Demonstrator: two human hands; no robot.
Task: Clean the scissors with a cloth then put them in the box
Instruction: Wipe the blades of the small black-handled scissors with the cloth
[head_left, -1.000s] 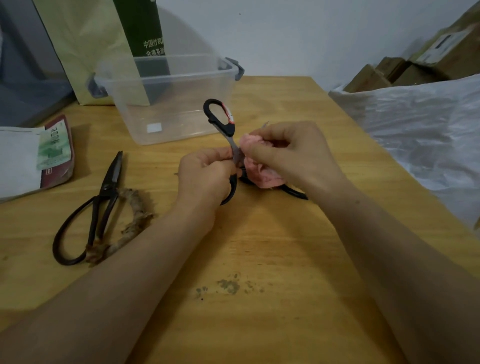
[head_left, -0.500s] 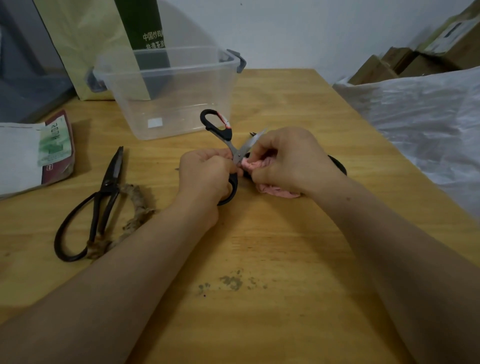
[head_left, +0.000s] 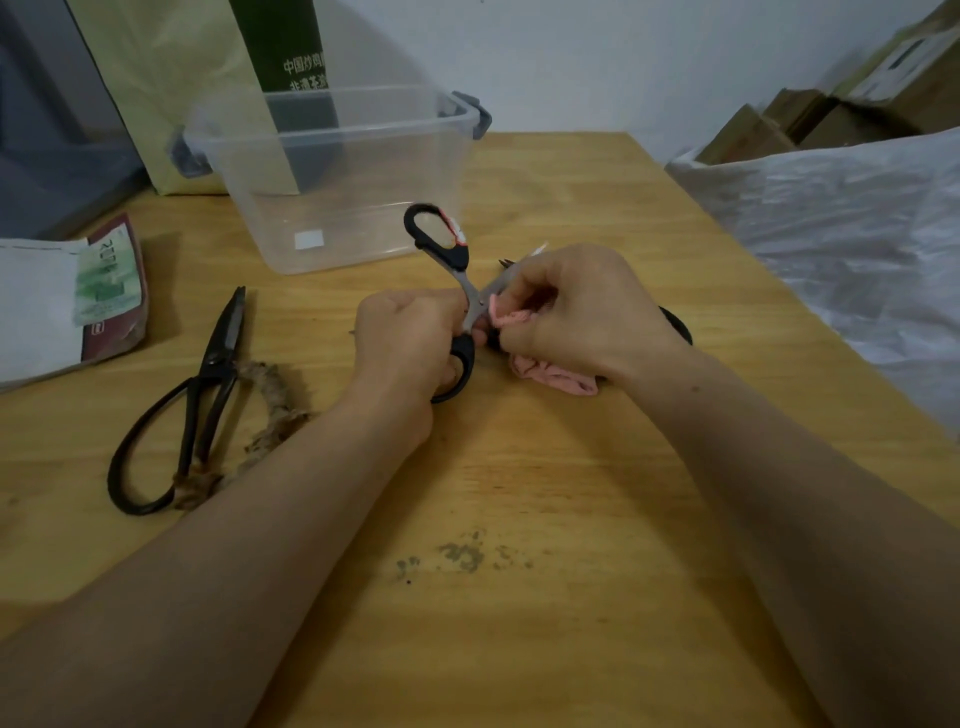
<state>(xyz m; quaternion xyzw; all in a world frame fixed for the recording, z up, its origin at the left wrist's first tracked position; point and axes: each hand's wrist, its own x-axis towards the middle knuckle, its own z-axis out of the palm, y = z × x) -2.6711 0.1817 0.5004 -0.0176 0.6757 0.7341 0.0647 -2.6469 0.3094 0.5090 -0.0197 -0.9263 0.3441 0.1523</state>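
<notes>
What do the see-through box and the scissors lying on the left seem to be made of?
The box looks like clear, glossy plastic: the bag behind shows through its walls. The scissors on the left seem dark, dull metal throughout, perhaps iron or steel; one handle loop looks wrapped in frayed brownish cord.

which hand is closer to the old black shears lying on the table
Left. The left hand lies right of the shears; the right hand, pinching the pink cloth, is farther right.
</notes>
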